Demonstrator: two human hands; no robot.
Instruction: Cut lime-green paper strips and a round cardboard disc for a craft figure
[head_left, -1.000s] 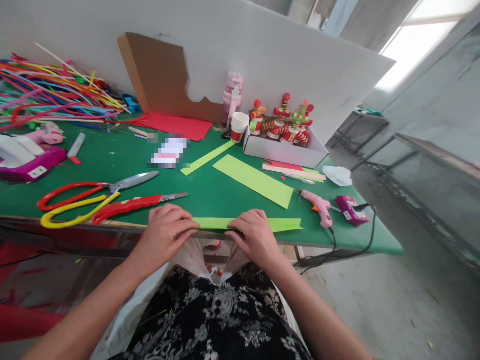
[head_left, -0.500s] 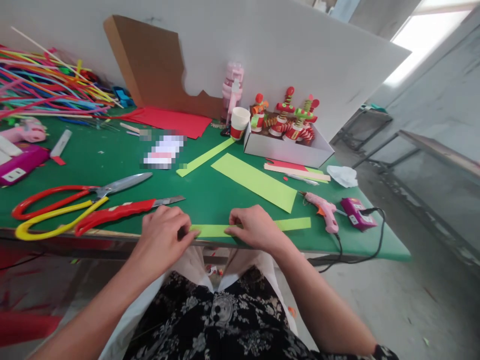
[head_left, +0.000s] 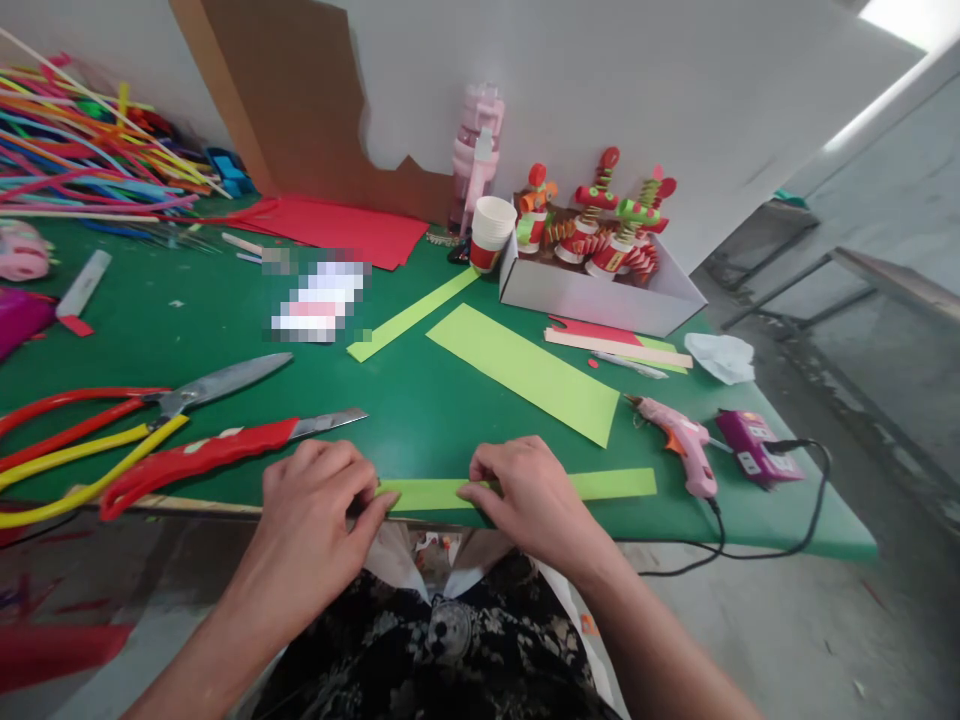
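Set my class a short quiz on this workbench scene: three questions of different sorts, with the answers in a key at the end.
1. Multiple choice. What are the left hand and the right hand both touching?
A) the stack of red sheets
B) the green paper strip by the table's near edge
C) the paper cups

2. True or false? The pink bottle stands upright, to the left of the white box as pictured.

3. Fill the gap. The scissors have one red handle and one ____ handle.

Key: 1. B; 2. true; 3. yellow
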